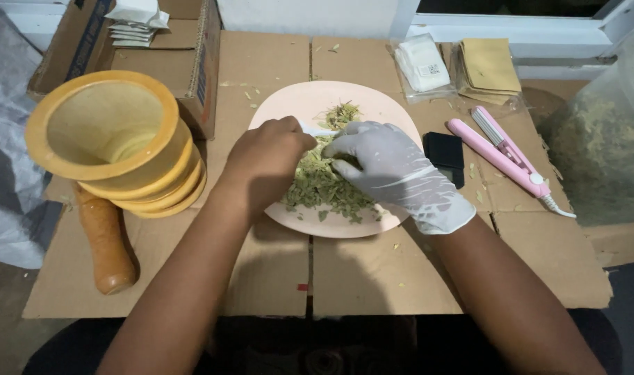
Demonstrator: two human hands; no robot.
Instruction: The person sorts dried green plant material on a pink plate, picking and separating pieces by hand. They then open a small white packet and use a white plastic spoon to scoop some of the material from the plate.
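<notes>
Fingers of your left hand (265,163) curl shut round a white spoon (318,130); only the neck pokes out, the handle is buried in your fist and the bowl is lost under the leaves. Your right hand (393,170), in a white glove, lies half curled on the dried green leaves (324,184), fingertips pressed into the heap; can't tell if it pinches any. Leaves are pale olive, flaky, piled mid-plate with a stringier tuft at the far side. The pink plate (289,104) sits on the cardboard sheets (372,278), partly covered by both hands. To your left, a yellow wooden mortar (115,142) with its pestle (105,239) lying half behind it. To your right, a small black device (445,156), a pink heat sealer (504,149), and a clear bag of leaves (602,139) cut off by the frame edge.
</notes>
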